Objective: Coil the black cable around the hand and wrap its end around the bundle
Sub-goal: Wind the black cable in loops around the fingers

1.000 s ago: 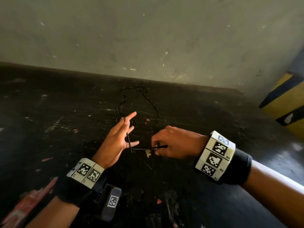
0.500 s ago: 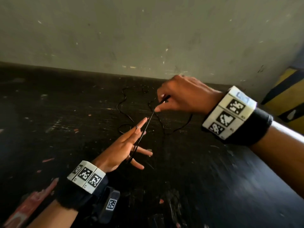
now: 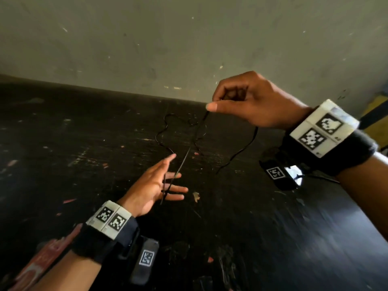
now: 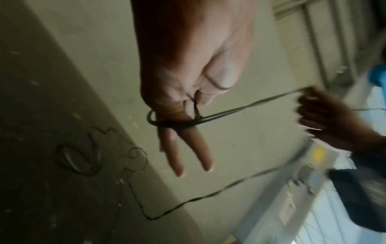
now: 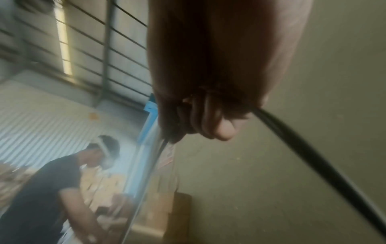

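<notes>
A thin black cable (image 3: 244,149) lies in loose curls on the dark table. My left hand (image 3: 156,184) is held flat with straight fingers, and the cable (image 4: 173,123) is looped around those fingers. From there a taut strand runs up to my right hand (image 3: 241,101), raised near the wall, which pinches the cable (image 5: 303,148) between thumb and curled fingers. A slack length hangs from the right hand down to the table. The rest of the cable (image 4: 83,158) lies curled on the table beyond the left fingertips.
The dark scuffed table (image 3: 63,154) ends at a grey wall (image 3: 189,38). A yellow and black striped object (image 3: 375,108) stands at the far right. A red item (image 3: 42,261) lies near the lower left edge. In the right wrist view another person (image 5: 52,189) stands behind.
My right hand has risen from beside the left hand up and to the right toward the wall, pulling the cable taut. The left hand stayed flat and shifted slightly.
</notes>
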{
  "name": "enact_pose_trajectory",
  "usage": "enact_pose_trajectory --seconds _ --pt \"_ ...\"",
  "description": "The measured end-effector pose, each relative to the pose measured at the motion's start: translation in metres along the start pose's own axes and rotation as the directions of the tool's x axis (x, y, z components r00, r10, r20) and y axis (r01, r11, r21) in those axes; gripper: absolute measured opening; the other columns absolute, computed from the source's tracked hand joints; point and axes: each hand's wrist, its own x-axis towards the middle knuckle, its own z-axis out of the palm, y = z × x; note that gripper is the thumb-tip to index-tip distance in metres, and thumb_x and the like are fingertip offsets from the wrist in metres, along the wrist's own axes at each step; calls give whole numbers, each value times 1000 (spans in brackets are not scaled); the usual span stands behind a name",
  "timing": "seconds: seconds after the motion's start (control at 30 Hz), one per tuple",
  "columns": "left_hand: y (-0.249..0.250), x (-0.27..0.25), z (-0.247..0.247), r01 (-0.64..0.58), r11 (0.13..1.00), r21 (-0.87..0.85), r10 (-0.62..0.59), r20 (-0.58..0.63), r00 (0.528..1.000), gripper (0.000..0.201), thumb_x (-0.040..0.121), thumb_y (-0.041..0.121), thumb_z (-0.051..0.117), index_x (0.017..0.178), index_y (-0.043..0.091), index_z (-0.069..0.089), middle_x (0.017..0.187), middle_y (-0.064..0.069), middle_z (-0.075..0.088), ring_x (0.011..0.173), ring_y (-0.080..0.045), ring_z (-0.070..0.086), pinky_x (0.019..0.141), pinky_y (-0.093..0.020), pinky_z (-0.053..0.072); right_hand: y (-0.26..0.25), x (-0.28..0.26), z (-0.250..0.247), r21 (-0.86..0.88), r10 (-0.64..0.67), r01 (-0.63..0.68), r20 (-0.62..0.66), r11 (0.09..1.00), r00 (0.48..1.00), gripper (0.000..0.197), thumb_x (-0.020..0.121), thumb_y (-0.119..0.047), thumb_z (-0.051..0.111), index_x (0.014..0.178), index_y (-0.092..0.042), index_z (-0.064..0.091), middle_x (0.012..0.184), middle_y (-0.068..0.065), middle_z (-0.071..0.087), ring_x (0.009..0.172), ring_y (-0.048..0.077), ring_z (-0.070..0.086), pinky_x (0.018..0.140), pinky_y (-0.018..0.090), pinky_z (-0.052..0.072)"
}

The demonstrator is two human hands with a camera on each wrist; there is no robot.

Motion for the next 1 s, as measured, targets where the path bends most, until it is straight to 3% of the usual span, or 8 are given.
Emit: enact_pose_trajectory --seconds 0.07,0.17,0.3,0.4,0.5,0.73,0.9,1.0 --pt "-1 9 -8 14 1000 -18 -16 -76 997 40 97 41 39 137 40 42 141 -20 44 101 -39 67 72 -43 60 -14 -2 0 5 -49 49 71 999 996 21 86 -20 65 84 1 67 62 6 61 47 13 49 47 19 38" --pt "-1 15 -11 -19 999 36 21 -56 998 38 97 39 39 135 40 45 140 -12 43 114 -37 58 84 -48 56 -24 -6 0 6 -84 83 71 996 994 20 85 -19 67 83 1 69 70 15 67 56 28 57 54 34 46" --pt "6 15 -14 -199 972 126 217 -153 964 27 101 34 36 118 33 57 148 -10 41 131 -27 46 101 -41 44 -30 -10 -8 6 -85 85 89 996 992 22 82 -23 68 82 -1 71 72 15 70 58 31 60 57 44 48" --pt "12 10 -12 -135 989 62 139 -60 989 39 96 41 40 135 39 45 156 -8 26 129 -31 48 90 -50 53 -31 -10 -13 -52 -74 78 80 996 994 23 82 -25 68 83 -2 71 71 14 69 58 27 59 58 35 49" --pt "11 0 -3 -46 997 69 37 129 991 48 87 49 43 134 53 38 157 -6 25 111 -31 65 78 -51 58 -22 -3 -16 -154 -63 60 -12 986 998 26 82 -31 66 83 -5 71 72 9 69 58 24 59 59 29 49" --pt "10 -29 25 11 987 161 -77 408 910 48 93 50 28 141 55 25 151 -1 39 108 -34 66 53 -36 61 24 12 -11 -290 40 -57 -65 955 997 26 83 -34 67 79 -8 70 56 -14 53 46 -1 49 51 5 38" --pt "15 -36 26 8 997 79 -43 452 891 47 95 48 24 141 52 28 145 -3 48 111 -41 63 48 -32 58 51 12 -7 -278 39 -59 -75 959 996 32 82 -37 66 78 -6 70 58 -4 60 44 5 49 48 9 38" --pt "15 -37 24 3 997 74 -34 420 907 44 95 51 23 139 54 30 143 -2 51 110 -39 64 47 -30 57 56 9 -11 -197 5 -28 -119 980 993 43 77 -46 63 79 -4 70 69 10 68 54 22 57 53 26 46"
